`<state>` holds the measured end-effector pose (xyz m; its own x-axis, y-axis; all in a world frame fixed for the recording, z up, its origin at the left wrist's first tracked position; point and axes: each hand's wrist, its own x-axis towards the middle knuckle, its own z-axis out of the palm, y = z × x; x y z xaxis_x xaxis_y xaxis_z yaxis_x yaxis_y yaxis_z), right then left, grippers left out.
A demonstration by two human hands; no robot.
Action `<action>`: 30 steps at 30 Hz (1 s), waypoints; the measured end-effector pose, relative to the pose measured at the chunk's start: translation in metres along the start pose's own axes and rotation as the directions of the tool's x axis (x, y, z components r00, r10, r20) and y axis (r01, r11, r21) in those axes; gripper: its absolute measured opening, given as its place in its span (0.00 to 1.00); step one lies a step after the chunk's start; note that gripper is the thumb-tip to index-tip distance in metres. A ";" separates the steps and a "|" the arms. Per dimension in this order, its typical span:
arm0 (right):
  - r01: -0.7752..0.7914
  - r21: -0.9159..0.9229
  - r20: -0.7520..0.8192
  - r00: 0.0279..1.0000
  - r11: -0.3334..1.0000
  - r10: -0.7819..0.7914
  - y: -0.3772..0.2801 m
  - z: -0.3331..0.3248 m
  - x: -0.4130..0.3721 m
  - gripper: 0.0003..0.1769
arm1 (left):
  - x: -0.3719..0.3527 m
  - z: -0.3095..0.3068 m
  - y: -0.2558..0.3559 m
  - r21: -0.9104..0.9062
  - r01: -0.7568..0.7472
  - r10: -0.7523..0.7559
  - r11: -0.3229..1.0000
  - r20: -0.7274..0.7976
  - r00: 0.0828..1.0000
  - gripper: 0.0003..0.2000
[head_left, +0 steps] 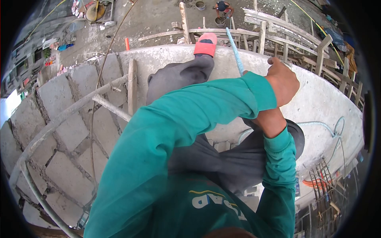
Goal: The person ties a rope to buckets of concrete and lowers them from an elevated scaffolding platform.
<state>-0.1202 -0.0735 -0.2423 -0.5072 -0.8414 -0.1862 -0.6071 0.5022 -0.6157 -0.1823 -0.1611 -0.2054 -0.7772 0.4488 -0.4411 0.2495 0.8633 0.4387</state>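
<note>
A light-blue rope [235, 51] runs taut from beyond the wall's edge up to my hands. My left hand [282, 82] is closed, its arm crossing over my right wrist; whatever is in its fingers is hidden. My right hand [266, 119] is mostly covered by the left sleeve. A fingertip of it seems to show where the rope meets the sleeve, so it appears closed around the rope. Slack light-blue rope [317, 123] lies in loose loops on the concrete to the right, passing behind my knee.
I sit on a curved concrete ledge [166, 53], one foot in a red sandal [205, 44] at its edge. Below, a person [224, 8] bends by a bucket [220, 21]. Wooden railing [262, 37], metal pipes [59, 119], concrete blocks [69, 174] and rebar [317, 182] surround me.
</note>
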 end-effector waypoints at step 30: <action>-0.187 -0.135 -0.005 0.982 0.973 0.188 -0.010 -0.033 0.017 0.19 | 0.027 -0.001 0.016 0.051 0.058 -0.056 0.997 -0.036 0.998 0.15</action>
<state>-0.1430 -0.0865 -0.2136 -0.6154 -0.7312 -0.2942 -0.5787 0.6726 -0.4613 -0.1998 -0.1352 -0.2100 -0.8104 0.3911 -0.4363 0.2335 0.8985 0.3719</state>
